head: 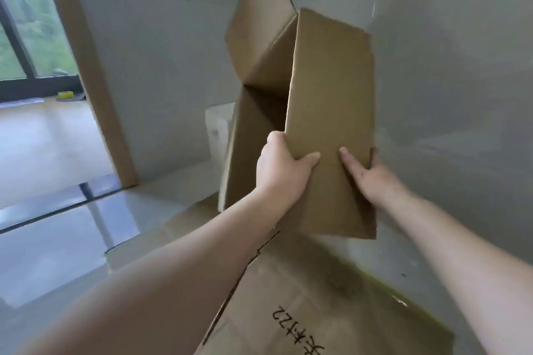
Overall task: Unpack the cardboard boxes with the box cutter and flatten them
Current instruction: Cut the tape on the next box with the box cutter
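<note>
A brown cardboard box, partly collapsed with its flaps open, is held up in the air in front of a grey wall. My left hand grips the left edge of its near panel, thumb on the front face. My right hand holds the same panel at its right edge, fingers spread on the front. Below, a flattened cardboard box with black handwriting lies on the floor against the wall. No box cutter is in view.
A grey wall rises at the right and behind the box. A small white block stands on the floor behind the held box. A brown door frame and a window lie to the left, with a tape roll on the far floor.
</note>
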